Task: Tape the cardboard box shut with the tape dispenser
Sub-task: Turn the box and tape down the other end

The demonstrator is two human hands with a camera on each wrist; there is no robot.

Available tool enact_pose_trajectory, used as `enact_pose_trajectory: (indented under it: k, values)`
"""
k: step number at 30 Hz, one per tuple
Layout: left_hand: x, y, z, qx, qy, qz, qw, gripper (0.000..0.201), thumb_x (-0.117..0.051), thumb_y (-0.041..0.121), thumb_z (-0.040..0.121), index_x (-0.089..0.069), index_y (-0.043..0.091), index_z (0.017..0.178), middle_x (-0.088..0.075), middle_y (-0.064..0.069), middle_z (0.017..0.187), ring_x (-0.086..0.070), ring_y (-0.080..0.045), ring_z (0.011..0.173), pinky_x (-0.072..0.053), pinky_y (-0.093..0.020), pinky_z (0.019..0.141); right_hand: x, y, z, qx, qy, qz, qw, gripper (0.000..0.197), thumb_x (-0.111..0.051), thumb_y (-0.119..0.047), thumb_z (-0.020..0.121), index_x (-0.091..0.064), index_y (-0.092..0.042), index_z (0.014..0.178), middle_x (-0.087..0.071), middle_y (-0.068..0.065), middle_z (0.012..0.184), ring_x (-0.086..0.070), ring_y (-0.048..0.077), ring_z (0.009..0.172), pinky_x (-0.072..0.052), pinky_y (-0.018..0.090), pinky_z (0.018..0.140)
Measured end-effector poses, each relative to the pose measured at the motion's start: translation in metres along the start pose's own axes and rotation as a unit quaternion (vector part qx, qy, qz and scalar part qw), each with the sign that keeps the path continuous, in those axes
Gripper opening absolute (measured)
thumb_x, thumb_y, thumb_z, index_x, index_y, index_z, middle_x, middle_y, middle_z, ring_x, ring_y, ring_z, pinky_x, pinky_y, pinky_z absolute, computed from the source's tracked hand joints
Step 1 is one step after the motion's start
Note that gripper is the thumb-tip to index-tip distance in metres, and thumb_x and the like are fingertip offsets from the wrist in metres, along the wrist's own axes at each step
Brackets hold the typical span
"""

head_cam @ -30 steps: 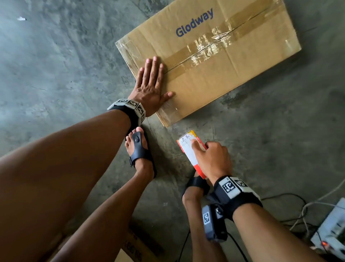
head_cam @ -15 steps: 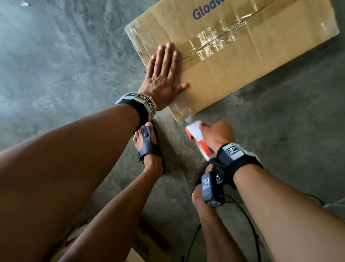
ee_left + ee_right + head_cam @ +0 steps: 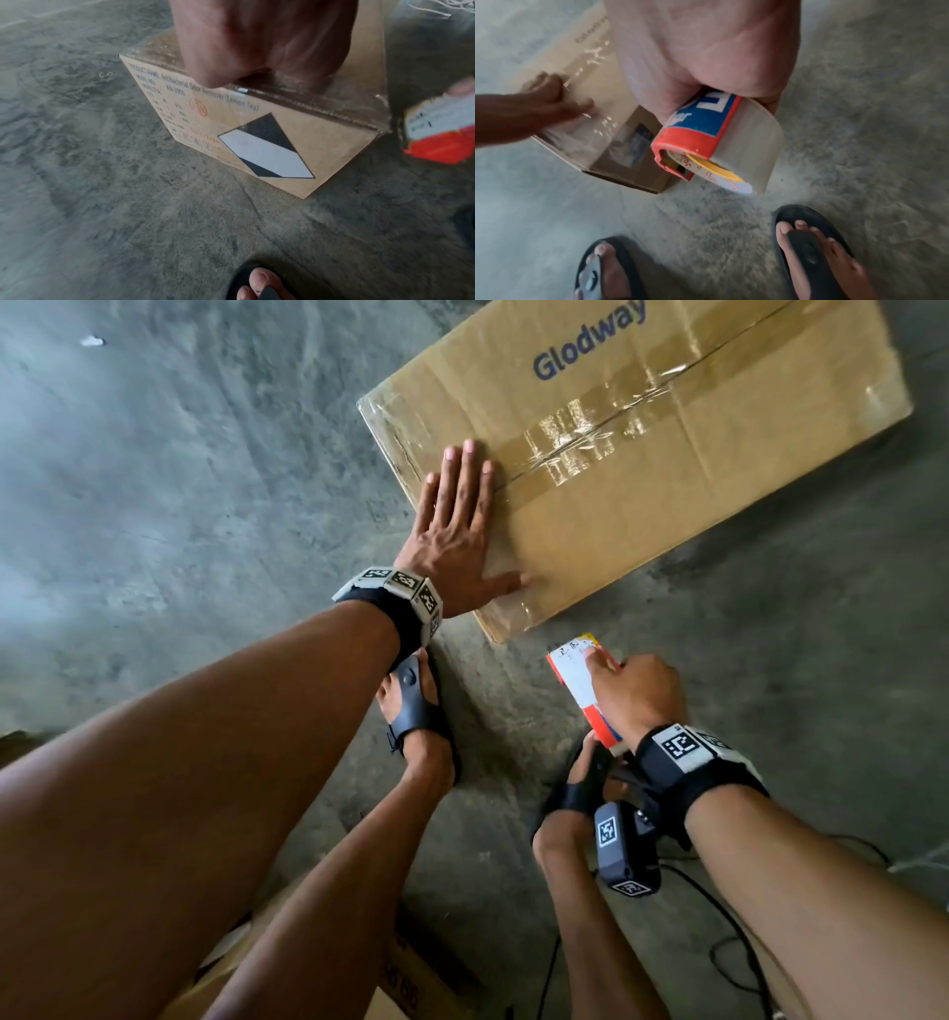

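A brown cardboard box [image 3: 683, 469] marked "Glodway" lies on the concrete floor, its top seam covered by wrinkled clear tape [image 3: 575, 439]. My left hand [image 3: 452, 531] lies flat on the box's near end, fingers straight, thumb spread toward the corner. The left wrist view shows the box's printed side [image 3: 257, 142] below the palm [image 3: 262, 40]. My right hand [image 3: 634, 693] grips a red tape dispenser [image 3: 577, 680] with a roll of clear tape [image 3: 752, 146], held just off the box's near corner, apart from the cardboard.
My two feet in black sandals [image 3: 418, 716] [image 3: 580, 788] stand on the floor just behind the box. Another piece of cardboard [image 3: 411, 983] lies at the bottom edge. Black cables [image 3: 739, 937] run across the floor at lower right.
The right hand with the dispenser swung up toward the box's near corner, then drew back slightly. The left hand stayed flat on the box. The head view shifted.
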State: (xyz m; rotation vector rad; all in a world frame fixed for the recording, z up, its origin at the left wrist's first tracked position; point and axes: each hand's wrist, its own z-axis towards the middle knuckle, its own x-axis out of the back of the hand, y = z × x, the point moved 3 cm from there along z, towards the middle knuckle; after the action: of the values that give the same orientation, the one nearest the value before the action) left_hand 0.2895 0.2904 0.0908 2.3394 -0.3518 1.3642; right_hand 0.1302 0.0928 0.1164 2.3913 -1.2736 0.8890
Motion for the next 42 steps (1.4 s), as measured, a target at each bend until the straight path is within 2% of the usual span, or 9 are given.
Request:
enact_pose_trajectory:
  k: [5, 9, 12, 16, 21, 25, 31, 39, 42]
  values:
    - [0.003, 0.019, -0.020, 0.012, -0.042, -0.021, 0.999, 0.144, -0.061, 0.087, 0.060, 0.004, 0.001, 0.156, 0.011, -0.024, 0.163, 0.010, -0.039, 0.151, -0.002, -0.050, 0.124, 0.037, -0.004, -0.015, 0.018, 0.038, 0.051, 0.998, 0.064, -0.045, -0.061, 0.084, -0.068, -0.001, 0.082, -0.068, 0.023, 0.091, -0.060, 0.039, 0.079, -0.040, 0.034, 0.062]
    - [-0.007, 0.032, -0.035, 0.063, -0.037, -0.055, 0.996, 0.135, -0.049, 0.088, 0.069, 0.004, -0.001, 0.155, 0.013, -0.021, 0.163, 0.014, -0.037, 0.151, 0.000, -0.050, 0.124, 0.062, -0.005, -0.023, 0.036, 0.058, 0.074, 0.995, 0.058, -0.046, -0.059, 0.088, -0.058, -0.006, 0.068, -0.067, 0.023, 0.086, -0.055, 0.036, 0.073, -0.036, 0.033, 0.061]
    - [-0.017, 0.043, -0.034, 0.096, -0.010, -0.070, 0.993, 0.127, -0.035, 0.089, 0.076, -0.001, -0.006, 0.154, 0.009, -0.025, 0.163, 0.010, -0.040, 0.151, -0.001, -0.053, 0.123, 0.066, -0.005, -0.017, 0.068, 0.044, 0.107, 0.991, 0.064, -0.050, -0.061, 0.086, -0.059, -0.002, 0.063, -0.066, 0.018, 0.071, -0.059, 0.036, 0.071, -0.043, 0.036, 0.058]
    - [-0.028, 0.044, -0.030, 0.098, 0.028, -0.060, 0.993, 0.134, -0.039, 0.092, 0.071, -0.003, -0.006, 0.154, 0.006, -0.027, 0.162, 0.008, -0.042, 0.151, -0.001, -0.054, 0.123, 0.071, -0.008, -0.009, 0.118, 0.030, 0.151, 0.981, 0.064, -0.057, -0.057, 0.087, -0.055, -0.001, 0.056, -0.058, 0.013, 0.054, -0.058, 0.035, 0.061, -0.046, 0.039, 0.056]
    - [-0.034, 0.042, -0.031, 0.087, 0.034, -0.050, 0.994, 0.151, -0.048, 0.098, 0.054, 0.000, -0.006, 0.154, 0.007, -0.029, 0.162, 0.009, -0.044, 0.150, 0.001, -0.054, 0.123, 0.073, -0.005, 0.006, 0.131, 0.042, 0.198, 0.971, 0.065, -0.059, -0.059, 0.086, -0.056, -0.001, 0.057, -0.051, 0.001, 0.044, -0.046, 0.015, 0.044, -0.040, 0.033, 0.050]
    - [-0.035, 0.047, -0.030, 0.109, 0.023, -0.026, 0.993, 0.149, -0.068, 0.078, 0.050, 0.001, -0.006, 0.154, 0.006, -0.028, 0.162, 0.008, -0.046, 0.150, -0.004, -0.057, 0.122, 0.071, -0.001, 0.015, 0.122, 0.041, 0.222, 0.966, 0.065, -0.060, -0.061, 0.084, -0.060, -0.001, 0.059, -0.058, 0.002, 0.048, -0.049, 0.009, 0.041, -0.045, 0.033, 0.050]
    - [-0.040, 0.069, -0.031, 0.144, 0.035, -0.017, 0.989, 0.132, -0.077, 0.049, 0.062, 0.002, -0.005, 0.154, 0.006, -0.032, 0.160, 0.008, -0.051, 0.148, -0.001, -0.060, 0.121, 0.074, 0.002, 0.014, 0.128, 0.031, 0.220, 0.967, 0.063, -0.060, -0.059, 0.085, -0.061, -0.001, 0.062, -0.062, 0.003, 0.051, -0.051, 0.007, 0.039, -0.040, 0.024, 0.043]
    - [-0.041, 0.074, -0.033, 0.138, 0.014, 0.006, 0.990, 0.131, -0.082, 0.045, 0.067, 0.003, -0.001, 0.155, 0.007, -0.034, 0.159, 0.007, -0.052, 0.147, -0.001, -0.060, 0.120, 0.078, -0.002, 0.004, 0.145, 0.031, 0.211, 0.966, 0.060, -0.061, -0.055, 0.087, -0.057, -0.002, 0.058, -0.057, 0.000, 0.048, -0.049, 0.005, 0.037, -0.035, 0.021, 0.038]
    - [-0.043, 0.078, -0.034, 0.157, 0.003, -0.004, 0.988, 0.128, -0.081, 0.038, 0.071, 0.008, 0.001, 0.155, 0.010, -0.031, 0.160, 0.009, -0.049, 0.148, 0.001, -0.058, 0.121, 0.084, -0.006, 0.001, 0.154, 0.033, 0.190, 0.969, 0.062, -0.059, -0.058, 0.087, -0.057, -0.003, 0.060, -0.060, 0.002, 0.054, -0.057, 0.018, 0.052, -0.041, 0.029, 0.047]
